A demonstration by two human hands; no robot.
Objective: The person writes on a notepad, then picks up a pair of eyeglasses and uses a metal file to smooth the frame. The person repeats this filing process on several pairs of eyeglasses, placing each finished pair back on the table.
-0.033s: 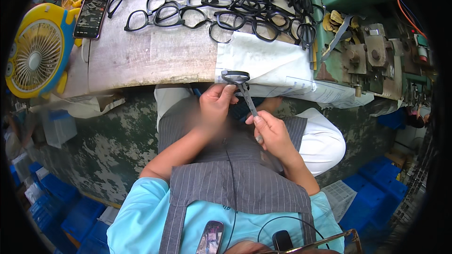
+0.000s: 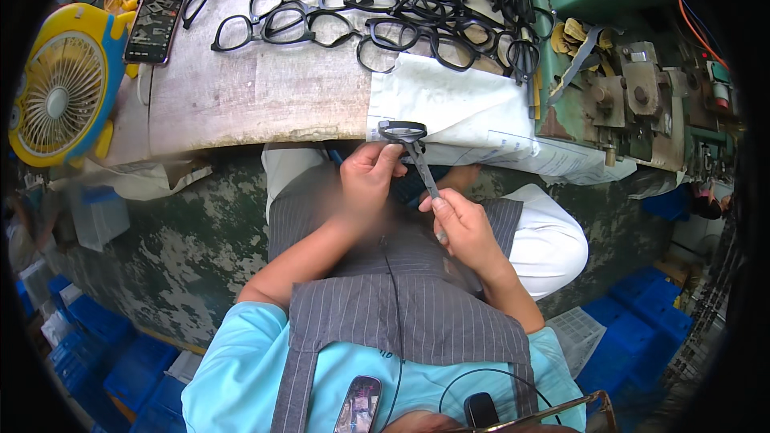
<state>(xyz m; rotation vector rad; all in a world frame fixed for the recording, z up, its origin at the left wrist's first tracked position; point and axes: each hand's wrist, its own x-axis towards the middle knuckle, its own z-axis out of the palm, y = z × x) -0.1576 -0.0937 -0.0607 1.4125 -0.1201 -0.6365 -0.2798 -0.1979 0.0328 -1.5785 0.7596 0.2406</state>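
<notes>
At the table's front edge, my left hand [image 2: 370, 172] pinches a black eyeglass frame [image 2: 403, 126] between thumb and fingers. One rim of it stands out above the hand; the rest is hidden by my fingers. My right hand [image 2: 464, 224] is closed round a narrow grey bar that looks like a flat file [image 2: 425, 174]. Its upper end meets the eyeglass frame beside my left thumb, and its lower end shows below my right fingers.
Many black eyeglass frames [image 2: 309, 26] lie across the table [image 2: 241, 96]. A white sheet [image 2: 457, 100] hangs over the front edge. At left stand a yellow fan [image 2: 56, 103] and a phone [image 2: 158, 20]; at right a metal machine [image 2: 634, 96]. Blue crates [image 2: 642, 313] sit on the floor.
</notes>
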